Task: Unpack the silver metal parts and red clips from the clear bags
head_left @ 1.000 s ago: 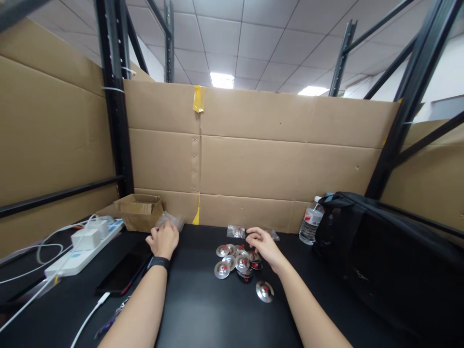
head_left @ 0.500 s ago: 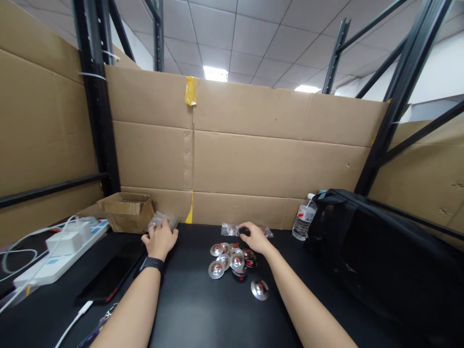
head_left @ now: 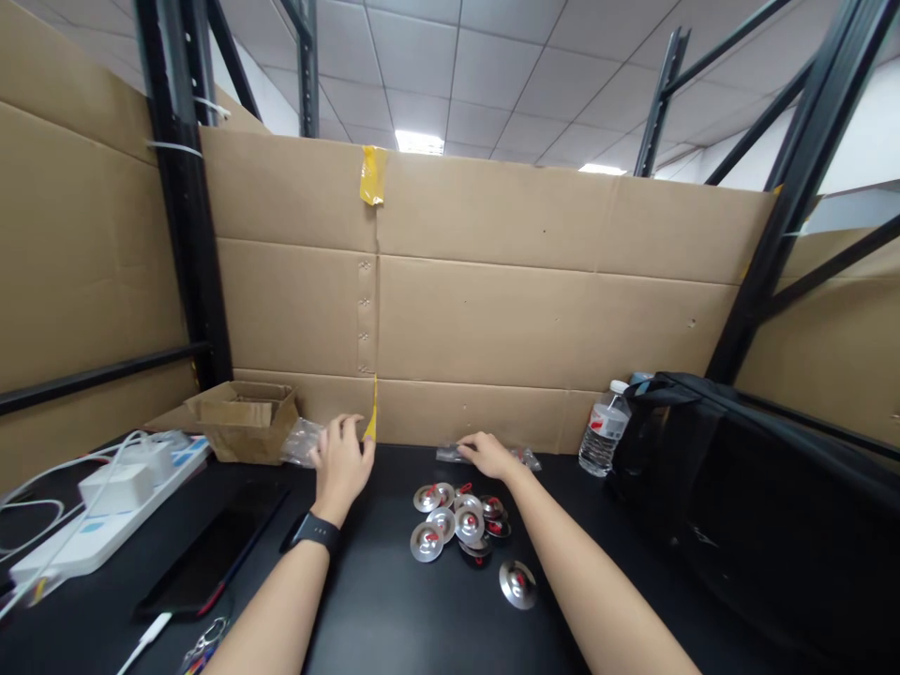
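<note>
My left hand (head_left: 344, 472), with a dark watch on its wrist, is raised beside a clear plastic bag (head_left: 302, 442). Its fingers are apart and nothing shows in them. Farther right, my right hand (head_left: 490, 457) has its curled fingertips on a small clear plastic packet (head_left: 448, 454) near the cardboard wall. Another clear packet (head_left: 527, 457) lies partly behind that hand. In front of the hands is a pile of silver finger cymbals (head_left: 469, 525) with red loops. One single finger cymbal (head_left: 518, 585) lies apart, nearer to me.
A small open cardboard box (head_left: 246, 445) stands at the back left. Near it are a white power strip (head_left: 91, 534) with cables and a black phone (head_left: 211, 553). On the right stand a water bottle (head_left: 603, 436) and a large black bag (head_left: 745, 525).
My left hand has moved right, off the plastic bag. My right hand's fingers have come down onto the small packet. The view has shifted slightly.
</note>
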The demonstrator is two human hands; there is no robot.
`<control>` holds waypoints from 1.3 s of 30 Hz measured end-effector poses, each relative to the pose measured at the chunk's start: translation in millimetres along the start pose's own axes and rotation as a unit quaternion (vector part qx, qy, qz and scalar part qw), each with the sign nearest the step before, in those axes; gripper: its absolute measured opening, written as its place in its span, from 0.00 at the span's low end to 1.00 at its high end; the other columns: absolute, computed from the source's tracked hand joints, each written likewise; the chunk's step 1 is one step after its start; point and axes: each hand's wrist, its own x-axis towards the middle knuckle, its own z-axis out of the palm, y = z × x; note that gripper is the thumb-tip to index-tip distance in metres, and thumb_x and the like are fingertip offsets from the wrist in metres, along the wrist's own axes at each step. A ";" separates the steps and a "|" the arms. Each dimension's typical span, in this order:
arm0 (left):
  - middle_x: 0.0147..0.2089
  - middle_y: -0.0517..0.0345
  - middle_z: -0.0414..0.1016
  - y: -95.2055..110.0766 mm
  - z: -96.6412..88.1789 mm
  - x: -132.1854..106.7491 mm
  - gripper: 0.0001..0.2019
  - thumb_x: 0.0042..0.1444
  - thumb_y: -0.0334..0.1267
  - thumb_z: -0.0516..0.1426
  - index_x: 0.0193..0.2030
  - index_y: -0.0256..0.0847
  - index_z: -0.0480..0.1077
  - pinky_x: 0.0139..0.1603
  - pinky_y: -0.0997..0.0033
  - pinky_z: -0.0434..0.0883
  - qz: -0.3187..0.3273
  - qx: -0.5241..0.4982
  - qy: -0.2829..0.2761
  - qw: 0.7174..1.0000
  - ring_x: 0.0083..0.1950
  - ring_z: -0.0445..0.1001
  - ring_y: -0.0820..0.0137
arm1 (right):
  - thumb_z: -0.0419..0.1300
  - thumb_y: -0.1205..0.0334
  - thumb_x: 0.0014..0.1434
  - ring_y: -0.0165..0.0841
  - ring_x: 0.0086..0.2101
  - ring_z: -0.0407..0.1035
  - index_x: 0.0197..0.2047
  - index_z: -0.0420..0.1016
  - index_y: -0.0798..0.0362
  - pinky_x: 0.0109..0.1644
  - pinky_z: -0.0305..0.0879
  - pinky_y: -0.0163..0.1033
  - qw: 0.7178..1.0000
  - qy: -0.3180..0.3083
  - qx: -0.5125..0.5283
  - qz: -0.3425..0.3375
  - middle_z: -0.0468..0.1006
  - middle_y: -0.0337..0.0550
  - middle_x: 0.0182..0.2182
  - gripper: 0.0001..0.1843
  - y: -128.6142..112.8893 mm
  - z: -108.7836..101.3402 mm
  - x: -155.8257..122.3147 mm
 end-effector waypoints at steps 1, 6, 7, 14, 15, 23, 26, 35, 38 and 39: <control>0.59 0.45 0.70 6.7 1.7 -2.1 0.15 0.65 0.39 0.51 0.56 0.43 0.68 0.55 0.50 0.62 0.025 -0.028 -0.023 0.999 0.60 0.66 0.52 | 0.53 0.58 0.65 0.39 0.41 0.77 0.41 0.84 0.54 0.47 0.66 0.38 1.000 0.010 0.027 -0.003 0.85 0.47 0.38 0.17 1.0 -2.0 -2.3; 0.56 0.54 0.74 50.7 9.1 -24.3 0.14 0.68 0.44 0.49 0.54 0.50 0.71 0.59 0.55 0.63 0.143 -0.222 -0.163 0.951 0.60 0.69 0.59 | 0.53 0.50 0.66 0.34 0.27 0.71 0.30 0.81 0.55 0.35 0.62 0.35 0.993 0.020 0.119 -0.012 0.78 0.41 0.22 0.23 -10.8 -20.1 -27.4; 0.57 0.55 0.74 59.2 9.6 -29.6 0.14 0.68 0.46 0.50 0.55 0.51 0.70 0.59 0.55 0.63 0.140 -0.264 -0.185 0.936 0.60 0.69 0.60 | 0.53 0.50 0.66 0.34 0.27 0.70 0.30 0.81 0.55 0.35 0.62 0.35 0.991 0.019 0.133 -0.024 0.78 0.41 0.23 0.23 -15.9 -25.1 -34.9; 0.45 0.53 0.81 87.0 8.5 -48.7 0.20 0.66 0.51 0.51 0.56 0.42 0.70 0.50 0.65 0.70 0.047 -0.493 -0.354 0.793 0.47 0.78 0.63 | 0.59 0.50 0.65 0.34 0.33 0.72 0.36 0.85 0.52 0.38 0.63 0.36 0.981 0.086 0.163 -0.060 0.79 0.45 0.33 0.18 -38.4 -41.9 -89.5; 0.43 0.52 0.81 87.5 8.4 -49.4 0.21 0.67 0.52 0.48 0.53 0.40 0.72 0.50 0.65 0.70 0.043 -0.501 -0.363 0.784 0.46 0.78 0.63 | 0.61 0.50 0.64 0.35 0.34 0.72 0.37 0.86 0.51 0.38 0.64 0.36 0.979 0.097 0.169 -0.055 0.79 0.46 0.34 0.16 -39.1 -40.6 -94.2; 0.39 0.55 0.83 88.9 3.3 -55.4 0.18 0.53 0.40 0.62 0.51 0.40 0.74 0.46 0.69 0.70 0.111 -0.420 -0.375 0.819 0.38 0.77 0.66 | 0.71 0.48 0.51 0.36 0.28 0.74 0.34 0.86 0.56 0.34 0.67 0.38 0.933 0.137 0.333 0.018 0.84 0.49 0.29 0.18 -39.2 -33.8 -97.6; 0.39 0.56 0.83 88.3 4.8 -56.9 0.15 0.52 0.37 0.61 0.48 0.43 0.75 0.49 0.67 0.68 0.135 -0.381 -0.343 0.848 0.41 0.78 0.64 | 0.71 0.48 0.51 0.37 0.30 0.74 0.33 0.86 0.55 0.35 0.67 0.39 0.939 0.126 0.320 0.010 0.84 0.49 0.30 0.17 -35.8 -33.8 -97.3; 0.40 0.57 0.83 87.2 5.4 -57.8 0.13 0.55 0.40 0.61 0.48 0.47 0.77 0.48 0.68 0.69 0.165 -0.350 -0.315 0.867 0.44 0.77 0.63 | 0.70 0.47 0.51 0.39 0.35 0.75 0.31 0.86 0.55 0.41 0.69 0.41 0.939 0.147 0.310 0.016 0.83 0.49 0.32 0.17 -31.8 -29.2 -95.8; 0.42 0.56 0.82 87.4 4.2 -57.2 0.11 0.59 0.43 0.59 0.47 0.48 0.79 0.48 0.68 0.69 0.166 -0.338 -0.309 0.873 0.45 0.78 0.63 | 0.70 0.48 0.52 0.38 0.34 0.75 0.31 0.85 0.55 0.41 0.68 0.40 0.936 0.151 0.317 0.015 0.83 0.48 0.32 0.16 -33.9 -30.0 -96.4; 0.43 0.56 0.82 87.4 4.0 -57.1 0.12 0.61 0.44 0.58 0.47 0.48 0.79 0.49 0.67 0.70 0.163 -0.333 -0.305 0.877 0.46 0.78 0.63 | 0.70 0.48 0.52 0.38 0.35 0.75 0.31 0.85 0.54 0.41 0.68 0.40 0.936 0.153 0.316 0.013 0.83 0.48 0.33 0.16 -35.2 -30.4 -96.8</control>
